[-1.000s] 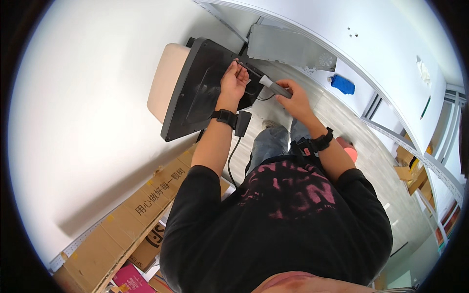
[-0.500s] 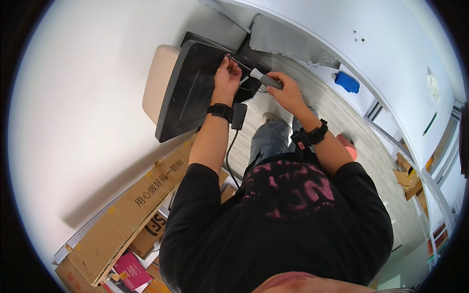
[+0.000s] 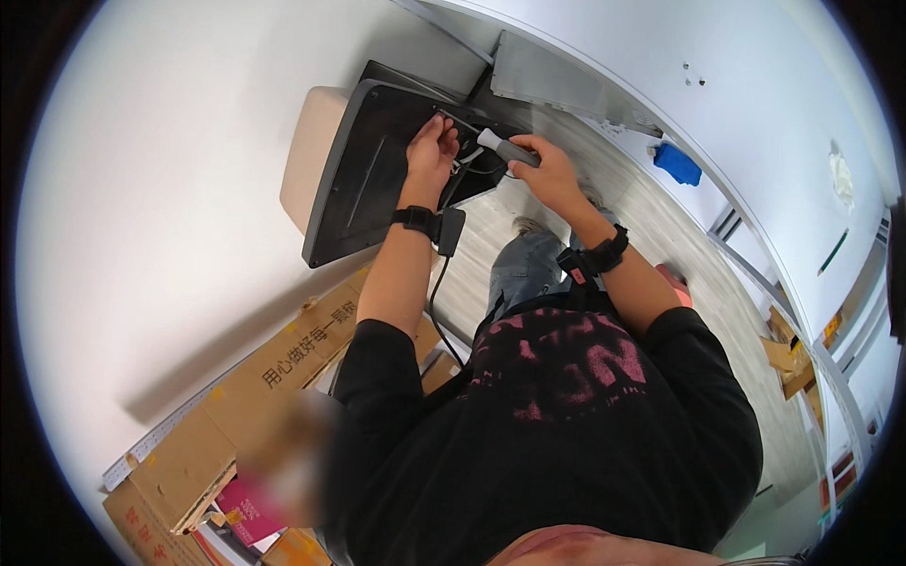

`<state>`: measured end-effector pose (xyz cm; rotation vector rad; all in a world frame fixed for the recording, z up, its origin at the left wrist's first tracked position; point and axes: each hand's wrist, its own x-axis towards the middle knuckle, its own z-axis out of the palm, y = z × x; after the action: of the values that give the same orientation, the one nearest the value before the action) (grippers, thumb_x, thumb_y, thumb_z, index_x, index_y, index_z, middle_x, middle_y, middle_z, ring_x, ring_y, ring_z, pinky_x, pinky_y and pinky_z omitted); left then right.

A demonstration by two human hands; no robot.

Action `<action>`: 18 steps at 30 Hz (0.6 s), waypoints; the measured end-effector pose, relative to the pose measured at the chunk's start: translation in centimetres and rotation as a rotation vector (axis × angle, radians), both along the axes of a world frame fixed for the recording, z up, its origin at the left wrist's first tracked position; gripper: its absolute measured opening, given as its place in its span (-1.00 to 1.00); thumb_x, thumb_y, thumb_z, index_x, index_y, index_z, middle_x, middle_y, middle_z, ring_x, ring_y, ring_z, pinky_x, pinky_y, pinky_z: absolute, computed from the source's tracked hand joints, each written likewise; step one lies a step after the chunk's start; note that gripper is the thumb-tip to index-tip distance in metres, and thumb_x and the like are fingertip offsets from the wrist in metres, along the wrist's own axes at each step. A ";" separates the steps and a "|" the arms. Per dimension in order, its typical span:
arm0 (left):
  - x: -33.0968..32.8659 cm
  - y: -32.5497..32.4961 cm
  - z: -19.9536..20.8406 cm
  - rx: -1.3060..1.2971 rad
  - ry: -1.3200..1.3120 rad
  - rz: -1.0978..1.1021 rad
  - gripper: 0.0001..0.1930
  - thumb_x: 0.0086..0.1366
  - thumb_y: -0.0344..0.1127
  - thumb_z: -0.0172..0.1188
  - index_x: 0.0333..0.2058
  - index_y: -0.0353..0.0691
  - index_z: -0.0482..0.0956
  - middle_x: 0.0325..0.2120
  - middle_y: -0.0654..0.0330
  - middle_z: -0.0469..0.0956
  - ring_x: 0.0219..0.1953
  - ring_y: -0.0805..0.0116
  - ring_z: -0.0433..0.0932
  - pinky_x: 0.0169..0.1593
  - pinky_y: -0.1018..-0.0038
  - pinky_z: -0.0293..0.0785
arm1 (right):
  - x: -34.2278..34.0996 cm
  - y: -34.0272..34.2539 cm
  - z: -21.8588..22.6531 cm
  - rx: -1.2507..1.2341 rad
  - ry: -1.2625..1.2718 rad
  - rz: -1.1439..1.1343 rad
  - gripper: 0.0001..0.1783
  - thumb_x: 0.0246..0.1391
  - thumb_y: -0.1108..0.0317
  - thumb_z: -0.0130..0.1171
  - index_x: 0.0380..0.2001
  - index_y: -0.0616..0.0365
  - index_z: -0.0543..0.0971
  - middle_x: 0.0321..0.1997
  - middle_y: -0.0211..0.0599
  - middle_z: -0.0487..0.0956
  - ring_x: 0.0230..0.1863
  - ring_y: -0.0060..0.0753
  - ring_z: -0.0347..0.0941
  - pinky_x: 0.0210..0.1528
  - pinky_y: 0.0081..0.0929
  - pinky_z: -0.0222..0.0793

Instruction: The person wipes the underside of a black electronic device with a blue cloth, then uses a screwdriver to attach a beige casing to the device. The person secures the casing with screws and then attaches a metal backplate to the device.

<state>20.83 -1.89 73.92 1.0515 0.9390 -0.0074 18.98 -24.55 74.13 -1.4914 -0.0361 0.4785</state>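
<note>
A grey-handled screwdriver [image 3: 510, 149] is gripped in my right hand [image 3: 549, 173], its thin shaft slanting up and left to a black panel [image 3: 363, 174] with rounded corners. My left hand [image 3: 432, 158] is at the panel's upper part, thumb and forefinger pinched together beside the shaft's tip. Whatever lies between those fingertips is too small to make out. Behind the panel shows a smooth beige body [image 3: 310, 156]. Loose cables [image 3: 472, 170] hang at the panel's right side, below the shaft.
A white table [image 3: 755, 141] curves along the right, with small metal pieces [image 3: 694, 75] and a dark green pencil [image 3: 832, 251] on it. A blue bundle [image 3: 678, 163] lies near its edge. Cardboard boxes [image 3: 274, 358] stand at lower left. A grey metal panel [image 3: 557, 80] leans at the top.
The view has shifted slightly. My left hand has moved a little down and left along the panel. The screwdriver stays in my right hand with its tip at the panel.
</note>
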 end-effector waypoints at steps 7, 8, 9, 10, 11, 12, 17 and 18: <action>-1.0 0.1 5.4 0.597 0.098 -0.685 -0.82 0.24 -0.35 0.21 -0.18 -0.22 0.60 -0.36 0.26 0.57 -0.33 0.37 0.56 -0.26 0.49 0.47 | 0.2 0.4 -0.2 0.015 0.012 -0.013 -0.58 -0.06 0.42 0.25 -0.06 0.22 0.49 -0.12 -0.13 0.56 -0.10 -0.24 0.50 -0.01 -0.40 0.35; -0.5 -0.3 7.1 0.942 -0.035 -0.841 -0.82 0.19 -0.37 0.23 -0.21 -0.21 0.60 -0.37 0.25 0.56 -0.33 0.32 0.55 -0.26 0.45 0.48 | 0.2 0.4 -0.2 0.001 -0.022 -0.028 -0.58 -0.07 0.43 0.25 -0.07 0.22 0.49 -0.13 -0.13 0.55 -0.10 -0.22 0.49 -0.02 -0.39 0.35; 0.3 -0.9 9.2 1.286 -0.178 -0.984 -0.82 0.13 -0.40 0.25 -0.25 -0.20 0.60 -0.38 0.24 0.56 -0.34 0.27 0.55 -0.26 0.42 0.48 | 0.2 0.5 -0.2 -0.014 -0.055 -0.041 -0.58 -0.08 0.43 0.25 -0.08 0.22 0.50 -0.13 -0.14 0.54 -0.10 -0.21 0.49 -0.02 -0.38 0.35; 1.1 -1.8 11.2 1.632 -0.330 -1.111 -0.81 0.07 -0.42 0.27 -0.28 -0.19 0.61 -0.39 0.23 0.56 -0.34 0.23 0.55 -0.27 0.38 0.48 | 0.1 0.6 -0.3 -0.030 -0.088 -0.050 -0.59 -0.09 0.44 0.25 -0.09 0.22 0.50 -0.13 -0.14 0.52 -0.11 -0.19 0.48 -0.02 -0.37 0.35; 2.4 -2.7 12.8 1.792 -0.442 -1.119 -0.80 0.04 -0.41 0.28 -0.29 -0.18 0.60 -0.36 0.20 0.55 -0.29 0.19 0.54 -0.22 0.37 0.48 | 0.1 0.6 -0.4 -0.030 -0.107 -0.061 -0.58 -0.10 0.44 0.25 -0.09 0.21 0.50 -0.13 -0.15 0.50 -0.10 -0.18 0.47 -0.02 -0.36 0.35; 3.8 -3.5 14.0 1.952 -0.551 -1.118 -0.78 0.01 -0.41 0.28 -0.30 -0.17 0.59 -0.34 0.16 0.55 -0.24 0.16 0.53 -0.17 0.37 0.47 | 0.0 0.7 -0.5 -0.027 -0.125 -0.067 -0.57 -0.12 0.45 0.26 -0.10 0.21 0.50 -0.14 -0.15 0.48 -0.10 -0.17 0.46 -0.02 -0.35 0.35; 9.7 -2.9 13.4 2.200 0.384 -1.750 -0.74 0.08 -0.17 0.26 -0.27 -0.15 0.64 -0.30 0.15 0.62 -0.17 0.16 0.58 -0.10 0.31 0.50 | -0.2 0.5 -0.3 -0.043 -0.163 -0.072 -0.49 -0.17 0.56 0.27 -0.05 0.15 0.44 -0.13 -0.22 0.43 -0.04 -0.26 0.38 0.05 -0.40 0.29; 10.5 -2.6 13.0 2.091 0.550 -1.817 -0.75 0.09 -0.17 0.24 -0.29 -0.16 0.65 -0.30 0.13 0.63 -0.18 0.15 0.59 -0.12 0.31 0.51 | -0.4 0.6 -0.1 -0.049 -0.153 -0.079 -0.47 -0.19 0.57 0.27 -0.05 0.15 0.43 -0.14 -0.21 0.43 -0.03 -0.25 0.38 0.05 -0.40 0.29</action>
<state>31.37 -4.49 86.97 3.6235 -0.3586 -1.0464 18.61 -23.99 74.01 -1.5688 -0.0857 0.3028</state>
